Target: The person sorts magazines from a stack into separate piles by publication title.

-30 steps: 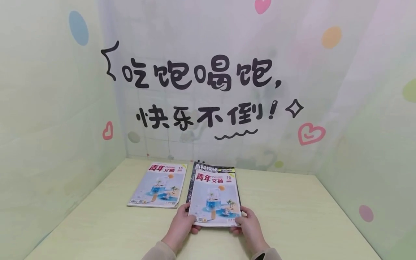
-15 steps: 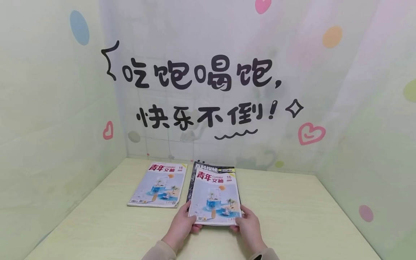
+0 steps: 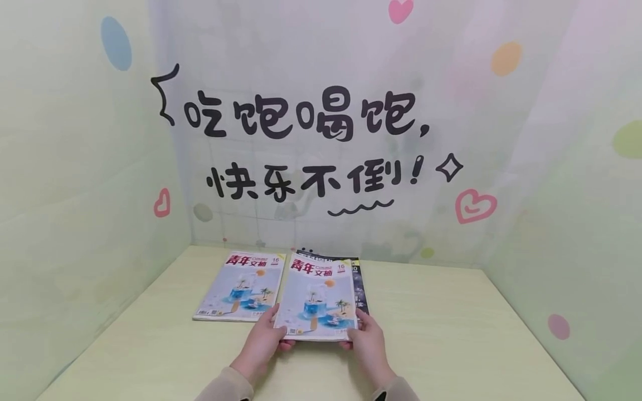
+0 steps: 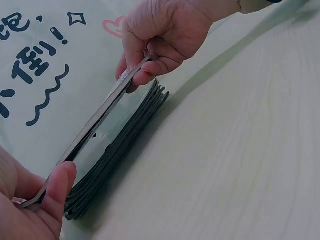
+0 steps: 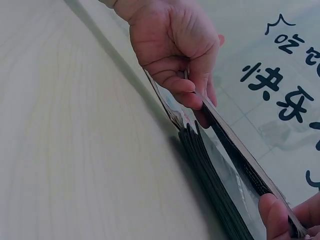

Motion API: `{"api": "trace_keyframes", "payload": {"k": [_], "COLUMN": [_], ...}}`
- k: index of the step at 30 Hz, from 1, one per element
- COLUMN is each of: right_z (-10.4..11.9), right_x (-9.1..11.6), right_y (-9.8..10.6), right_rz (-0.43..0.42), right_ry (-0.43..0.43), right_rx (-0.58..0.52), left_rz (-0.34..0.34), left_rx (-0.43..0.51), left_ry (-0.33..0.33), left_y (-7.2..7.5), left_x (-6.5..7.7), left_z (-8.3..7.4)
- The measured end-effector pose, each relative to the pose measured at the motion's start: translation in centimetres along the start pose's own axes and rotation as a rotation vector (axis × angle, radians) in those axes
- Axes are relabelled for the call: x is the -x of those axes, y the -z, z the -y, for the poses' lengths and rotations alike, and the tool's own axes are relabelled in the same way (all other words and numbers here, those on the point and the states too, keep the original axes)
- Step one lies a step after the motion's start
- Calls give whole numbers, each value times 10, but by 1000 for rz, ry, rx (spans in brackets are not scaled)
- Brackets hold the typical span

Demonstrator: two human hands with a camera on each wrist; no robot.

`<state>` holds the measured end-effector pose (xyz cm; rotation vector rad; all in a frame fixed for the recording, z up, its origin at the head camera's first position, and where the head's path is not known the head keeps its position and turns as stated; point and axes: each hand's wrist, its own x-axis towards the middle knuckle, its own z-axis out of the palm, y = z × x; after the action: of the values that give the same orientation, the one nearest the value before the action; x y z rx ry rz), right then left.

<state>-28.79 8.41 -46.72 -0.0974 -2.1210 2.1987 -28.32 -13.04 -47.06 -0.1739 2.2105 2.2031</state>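
A pale blue magazine [image 3: 321,298] with a red title and an ice-lolly picture is held by its near corners, clear of what lies beneath. My left hand [image 3: 262,341] pinches its left corner, thumb on the cover and fingers underneath. On the right corner, my right hand [image 3: 368,346] grips the same way. Under it lies a black-covered magazine [image 3: 360,292], mostly hidden, its right strip and top edge showing. In the left wrist view, a gap separates the held magazine [image 4: 102,111] from a thick, dark-edged stack [image 4: 125,142] on the table.
A matching magazine [image 3: 236,292] lies flat on the pale wooden table [image 3: 431,334], just left of the held one. Printed fabric walls [image 3: 321,223] with black lettering enclose the table at the back and both sides.
Both hands have shifted the held magazine left and slightly up, uncovering the black magazine's right side and covering its left. The head view has turned slightly.
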Motion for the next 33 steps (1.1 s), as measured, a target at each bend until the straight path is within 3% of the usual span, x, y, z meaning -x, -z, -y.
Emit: {"api": "trace_keyframes", "payload": {"k": [6,12,24,33], "right_z": [3,8,13,19], "right_x": [-2,-2,-4,0], "right_y": [-22,-46,-101,-138], "right_rz": [35,67,137,241], "right_ry": [27,48,57,-29], "right_rx": [-33,-71,-112,-85], "left_rz": [-37,-48,-61,-36], "left_rx": [-24,-47,-91,-91], "left_ry": [8,-28,-6,0], "left_y": [23,48,106,155], "left_x": [-3,-6,-9,-12], "left_z": [-7,-10,-16,-18]}}
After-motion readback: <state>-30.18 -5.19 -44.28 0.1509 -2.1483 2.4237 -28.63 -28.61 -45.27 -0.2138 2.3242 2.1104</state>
